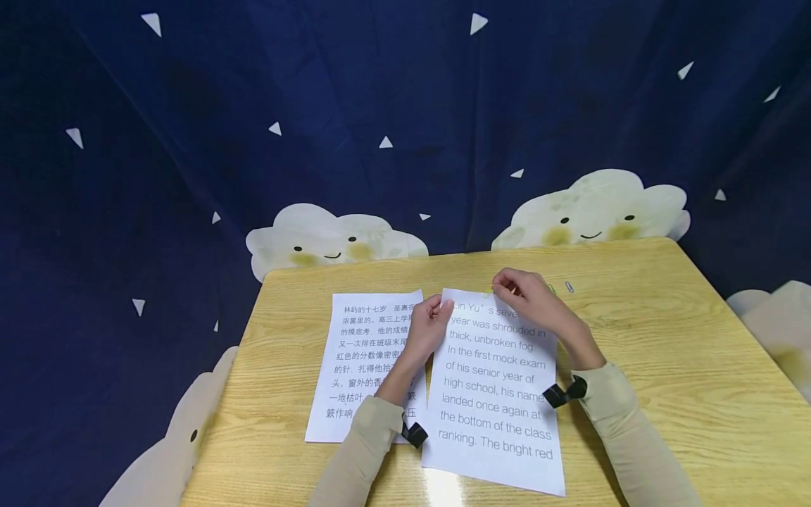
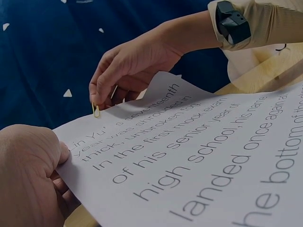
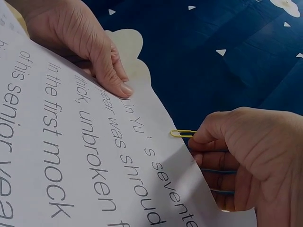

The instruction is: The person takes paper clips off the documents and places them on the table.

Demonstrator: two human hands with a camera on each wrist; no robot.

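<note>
My left hand [image 1: 431,327] pinches the upper left corner of a white sheet [image 1: 494,394] printed with English text, thumb on top of the page. At the sheet's top edge my right hand [image 1: 529,296] pinches a yellow paper clip [image 3: 181,134] between thumb and fingers. In the left wrist view the clip's rounded end lies over the edge of the paper; how far it is slid on cannot be told. Beneath my left forearm lies a second sheet [image 1: 367,359], printed with Chinese characters and partly hidden by the arm.
A green paper clip [image 1: 552,289] and a blue paper clip [image 1: 569,287] lie just beyond my right hand on the wooden table [image 1: 665,338]. Behind the table hangs a dark blue curtain [image 1: 348,84] with clouds and white triangles.
</note>
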